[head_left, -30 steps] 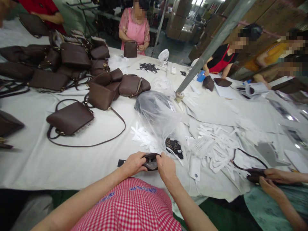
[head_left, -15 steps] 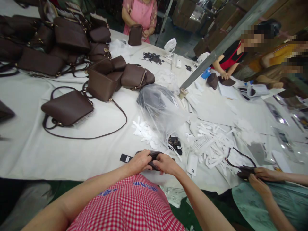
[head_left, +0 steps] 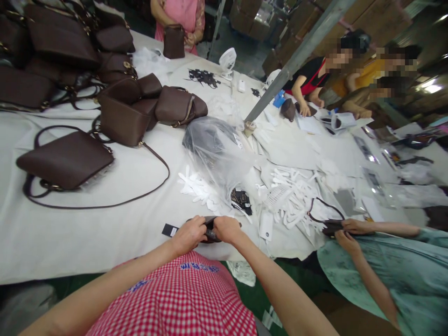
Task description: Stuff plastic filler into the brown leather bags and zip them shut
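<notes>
Close in front of my checked apron, a small dark brown pouch (head_left: 211,236) lies at the near side of the table, its top edge parted between my hands. My left hand (head_left: 190,234) grips its left side with bent fingers. On the right side, the fingers of my right hand (head_left: 226,228) curl over the edge; their tips are partly hidden. A black tag (head_left: 170,229) with a white label sticks out to the left, beside my left hand. Just beyond my hands are a clear plastic bag (head_left: 215,149) and several black cards (head_left: 241,200) at its mouth.
Brown handbags (head_left: 66,158) are piled on the left, one with its strap looped on the white cloth (head_left: 105,238). White paper strips (head_left: 297,200) and a white tag (head_left: 266,226) lie to the right. A metal pole (head_left: 280,84) slants upward. A co-worker's hands (head_left: 350,233) hold another brown bag.
The whole view has swung to the right, so the table's things sit further left. Both hands stay on the pouch, and its opening between them looks slightly wider.
</notes>
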A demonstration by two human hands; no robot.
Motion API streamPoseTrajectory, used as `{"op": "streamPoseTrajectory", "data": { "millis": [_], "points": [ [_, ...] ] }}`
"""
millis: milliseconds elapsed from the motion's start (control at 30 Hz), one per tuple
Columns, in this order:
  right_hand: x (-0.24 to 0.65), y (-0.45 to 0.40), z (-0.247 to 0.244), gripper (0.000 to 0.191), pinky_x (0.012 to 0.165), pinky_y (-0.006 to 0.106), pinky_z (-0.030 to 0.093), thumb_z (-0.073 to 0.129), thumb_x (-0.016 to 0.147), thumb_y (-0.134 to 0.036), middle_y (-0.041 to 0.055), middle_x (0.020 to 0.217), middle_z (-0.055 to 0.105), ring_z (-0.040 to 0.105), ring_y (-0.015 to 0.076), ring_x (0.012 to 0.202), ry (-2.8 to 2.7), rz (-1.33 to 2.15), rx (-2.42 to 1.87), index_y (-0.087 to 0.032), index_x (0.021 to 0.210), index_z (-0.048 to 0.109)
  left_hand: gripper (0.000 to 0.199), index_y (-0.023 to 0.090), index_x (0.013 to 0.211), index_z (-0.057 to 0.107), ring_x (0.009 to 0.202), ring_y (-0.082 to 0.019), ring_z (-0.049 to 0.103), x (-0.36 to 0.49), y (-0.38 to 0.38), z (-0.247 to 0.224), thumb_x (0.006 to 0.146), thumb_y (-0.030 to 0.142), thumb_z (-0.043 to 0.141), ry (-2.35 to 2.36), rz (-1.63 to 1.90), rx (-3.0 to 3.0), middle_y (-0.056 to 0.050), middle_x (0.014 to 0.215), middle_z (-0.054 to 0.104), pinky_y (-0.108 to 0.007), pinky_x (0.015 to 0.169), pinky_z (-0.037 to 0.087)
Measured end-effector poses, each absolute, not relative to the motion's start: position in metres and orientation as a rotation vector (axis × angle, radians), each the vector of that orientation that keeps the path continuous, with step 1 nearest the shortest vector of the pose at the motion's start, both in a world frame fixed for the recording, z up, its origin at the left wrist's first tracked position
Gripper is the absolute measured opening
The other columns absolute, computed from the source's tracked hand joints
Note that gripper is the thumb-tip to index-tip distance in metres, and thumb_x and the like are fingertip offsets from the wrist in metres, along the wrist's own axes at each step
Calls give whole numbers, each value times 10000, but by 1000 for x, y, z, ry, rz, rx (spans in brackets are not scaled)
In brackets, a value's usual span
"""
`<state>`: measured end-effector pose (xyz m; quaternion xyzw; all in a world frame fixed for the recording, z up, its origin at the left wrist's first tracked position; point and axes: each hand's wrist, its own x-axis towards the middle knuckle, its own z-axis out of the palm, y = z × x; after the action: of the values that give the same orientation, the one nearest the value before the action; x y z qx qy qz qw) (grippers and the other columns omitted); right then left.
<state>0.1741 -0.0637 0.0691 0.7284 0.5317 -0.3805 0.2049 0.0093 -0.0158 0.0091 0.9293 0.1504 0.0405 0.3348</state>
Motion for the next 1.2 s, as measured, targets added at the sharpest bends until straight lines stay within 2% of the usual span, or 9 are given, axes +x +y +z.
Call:
{"op": "streamPoseTrajectory", "data": {
  "millis": [200, 400, 533, 667, 767, 833, 933, 1100, 1200],
  "points": [
    [184, -68, 64, 171, 488, 166, 431, 446, 883, -218, 10, 730, 692, 614, 89, 538, 1525, -1692, 2028, -163, 879, 608, 248, 136, 868, 633, 931, -216, 512, -9, -13, 2, 875, 380, 593, 436, 303, 2317, -110, 1053, 581, -351, 828, 456],
    [180, -63, 55, 275, 378, 198, 301, 526, 801, -204, -21, 397, 484, 438, 84, 331, 1349, -1919, 2034, -168, 530, 504, 305, 197, 928, 714, 1070, -244, 504, -15, -11, -7, 816, 471, 639, 369, 334, 2179, -108, 1178, 547, -389, 945, 429],
    [186, -65, 55, 177, 369, 180, 279, 512, 834, -293, -53, 473, 516, 389, 67, 350, 1309, -2188, 1940, -169, 754, 610, 244, 206, 912, 730, 1126, -253, 490, -13, -9, -13, 841, 416, 629, 369, 319, 2123, -104, 1224, 537, -404, 1000, 404],
    [193, -69, 50, 278, 335, 160, 214, 531, 838, -424, -71, 525, 533, 350, 53, 339, 1187, -2553, 1964, -181, 957, 598, 200, 154, 850, 705, 1076, -237, 521, -6, -6, -15, 858, 338, 625, 428, 304, 2037, -115, 1150, 570, -389, 975, 431],
    [197, -68, 43, 259, 335, 150, 236, 549, 839, -396, -68, 544, 544, 377, 50, 351, 1230, -2504, 2038, -182, 975, 598, 240, 160, 937, 683, 1106, -247, 520, -5, -6, -15, 808, 362, 687, 495, 328, 1913, -122, 1187, 552, -400, 993, 428],
    [199, -67, 39, 251, 336, 148, 249, 544, 845, -371, -72, 533, 533, 390, 52, 354, 1302, -2454, 2042, -183, 1001, 601, 405, 183, 1117, 636, 1202, -270, 476, -6, -6, -15, 772, 376, 723, 510, 337, 1835, -132, 1292, 498, -426, 1049, 384],
    [201, -66, 35, 294, 330, 153, 256, 538, 845, -389, -71, 541, 530, 392, 55, 353, 1352, -2479, 1983, -181, 1043, 600, 449, 208, 1265, 556, 1301, -271, 408, -8, -5, -13, 842, 337, 633, 488, 316, 1734, -130, 1408, 413, -433, 1109, 311],
    [202, -70, 44, 349, 372, 179, 317, 496, 871, -432, -38, 656, 562, 414, 67, 407, 1499, -2462, 2066, -187, 1093, 607, 223, 197, 1048, 662, 1216, -235, 486, -2, 4, -6, 859, 231, 549, 459, 230, 1707, -83, 1295, 523, -394, 1084, 347],
    [205, -84, 54, 357, 624, 282, 500, 555, 853, -404, 51, 934, 637, 598, 158, 716, 2003, -1899, 2369, -203, 1146, 591, 171, 189, 944, 667, 1172, -219, 514, 3, 4, 1, 855, 192, 521, 531, 250, 1740, -71, 1250, 552, -377, 1070, 367]
  ]
}}
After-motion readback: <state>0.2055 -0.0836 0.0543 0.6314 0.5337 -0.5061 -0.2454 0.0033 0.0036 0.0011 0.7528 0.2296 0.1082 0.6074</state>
